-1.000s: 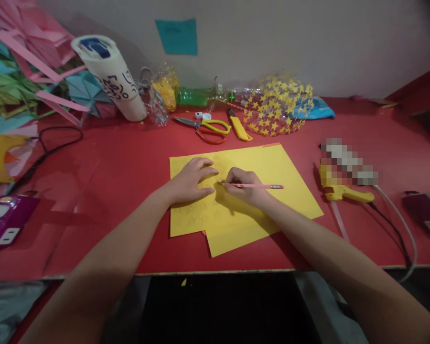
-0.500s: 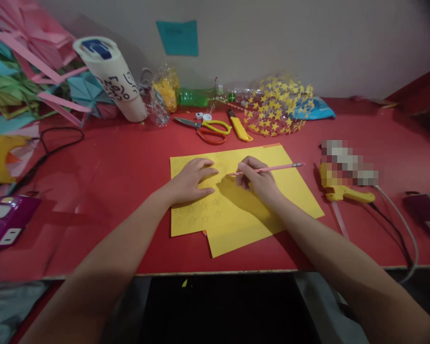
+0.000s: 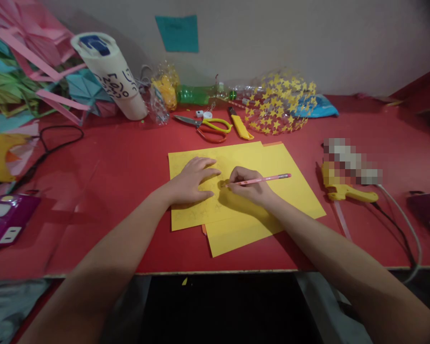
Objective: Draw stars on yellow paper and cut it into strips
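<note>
Since the earlier frame, the pink pencil [image 3: 260, 180] has dropped back, tip on the top yellow sheet [image 3: 215, 191] at frame centre. Right hand [image 3: 249, 186] pinches it; left hand [image 3: 191, 181], fingers spread, pins the sheet to the red surface [image 3: 111, 167]. Firm downward pressure and short, light strokes should keep the small stars clean.

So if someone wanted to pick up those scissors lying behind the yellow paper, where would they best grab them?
Probably by the handles. The scissors lie flat on the red table, closed blades pointing left, yellow and red loops on the right. The loops give fingers something to hook, and coming from the right and above avoids the tip. The yellow cutter lies close on that side, so the approach needs some care.
</note>
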The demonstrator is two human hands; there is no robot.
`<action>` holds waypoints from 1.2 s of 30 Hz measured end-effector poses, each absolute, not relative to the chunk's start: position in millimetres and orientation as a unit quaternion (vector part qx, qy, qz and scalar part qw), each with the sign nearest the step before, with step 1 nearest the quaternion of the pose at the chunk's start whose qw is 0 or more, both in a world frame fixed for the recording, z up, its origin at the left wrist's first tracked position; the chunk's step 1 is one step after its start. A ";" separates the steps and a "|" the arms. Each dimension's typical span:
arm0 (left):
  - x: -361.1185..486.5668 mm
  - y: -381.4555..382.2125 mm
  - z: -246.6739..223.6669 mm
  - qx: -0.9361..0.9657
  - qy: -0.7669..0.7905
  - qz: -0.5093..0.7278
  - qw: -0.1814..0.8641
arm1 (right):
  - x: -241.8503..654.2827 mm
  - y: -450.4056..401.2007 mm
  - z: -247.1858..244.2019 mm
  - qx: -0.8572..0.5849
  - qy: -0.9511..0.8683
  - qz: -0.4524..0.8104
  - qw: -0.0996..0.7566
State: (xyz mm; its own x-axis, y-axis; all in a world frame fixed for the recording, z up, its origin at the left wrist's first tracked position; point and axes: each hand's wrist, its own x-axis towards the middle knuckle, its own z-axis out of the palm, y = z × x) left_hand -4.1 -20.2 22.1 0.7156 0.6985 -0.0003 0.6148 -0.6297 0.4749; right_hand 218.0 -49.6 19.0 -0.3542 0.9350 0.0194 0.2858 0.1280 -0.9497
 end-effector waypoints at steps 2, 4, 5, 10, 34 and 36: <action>-4.2 -19.9 22.4 0.896 0.367 0.092 0.232 | 218.0 -48.8 16.4 -0.449 -0.675 0.477 0.339; -4.0 -19.5 22.4 0.895 0.368 0.092 0.235 | 218.5 -48.1 14.5 -0.444 -0.681 0.473 0.340; -3.9 -19.4 22.4 0.894 0.369 0.093 0.236 | 218.7 -47.9 14.1 -0.444 -0.682 0.471 0.340; -3.2 -19.2 22.1 0.893 0.370 0.096 0.238 | 219.3 -48.5 15.0 -0.447 -0.682 0.474 0.333; -3.0 -19.2 21.2 0.891 0.372 0.095 0.242 | 213.8 -47.7 12.0 -0.480 -0.640 0.477 0.364; -2.8 -19.1 21.9 0.892 0.370 0.095 0.242 | 213.7 -47.4 12.2 -0.482 -0.641 0.476 0.360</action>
State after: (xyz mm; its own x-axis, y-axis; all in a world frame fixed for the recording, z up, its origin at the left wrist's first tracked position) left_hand -2.8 -19.1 21.9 0.7081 0.7061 -0.0103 0.6142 -0.6086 0.5023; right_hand 213.7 -47.4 12.2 -0.2765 0.9610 0.0026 0.2756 0.0819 -0.9578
